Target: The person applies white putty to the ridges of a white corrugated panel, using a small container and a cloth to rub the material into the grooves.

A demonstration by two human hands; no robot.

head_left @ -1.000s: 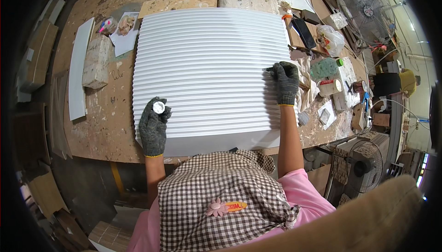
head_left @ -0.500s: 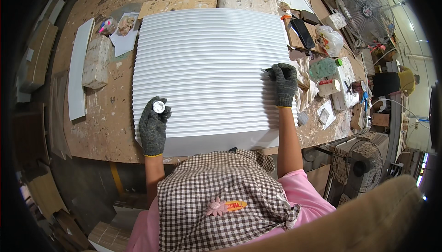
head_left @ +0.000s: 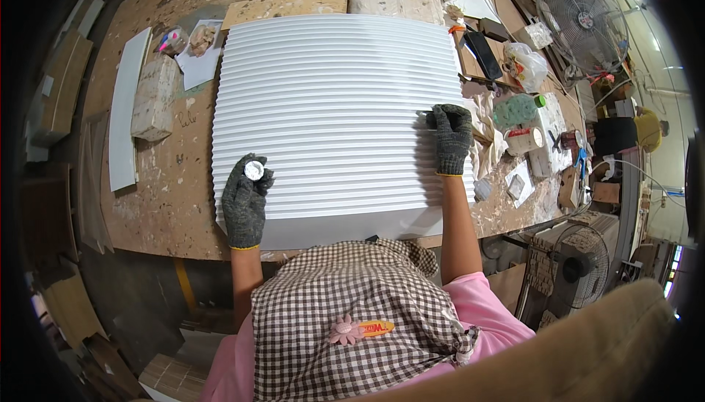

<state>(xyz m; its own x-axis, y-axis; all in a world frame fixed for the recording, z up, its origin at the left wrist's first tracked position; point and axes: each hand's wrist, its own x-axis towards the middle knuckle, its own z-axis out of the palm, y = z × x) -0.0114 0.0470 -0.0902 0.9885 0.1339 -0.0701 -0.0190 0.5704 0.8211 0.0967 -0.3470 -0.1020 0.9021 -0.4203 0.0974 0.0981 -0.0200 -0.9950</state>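
Black phone near plastic bag; caged fan beyond.

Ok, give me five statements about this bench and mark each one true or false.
1. The left hand holds a small white cup. True.
2. The right hand is bare. False: it wears a dark glove.
3. The phone lies left of the ribbed panel. False: the phone lies to the panel's right.
4. The bottle right of the panel has a green cap. True.
5. The ribbed panel is black. False: it is white.
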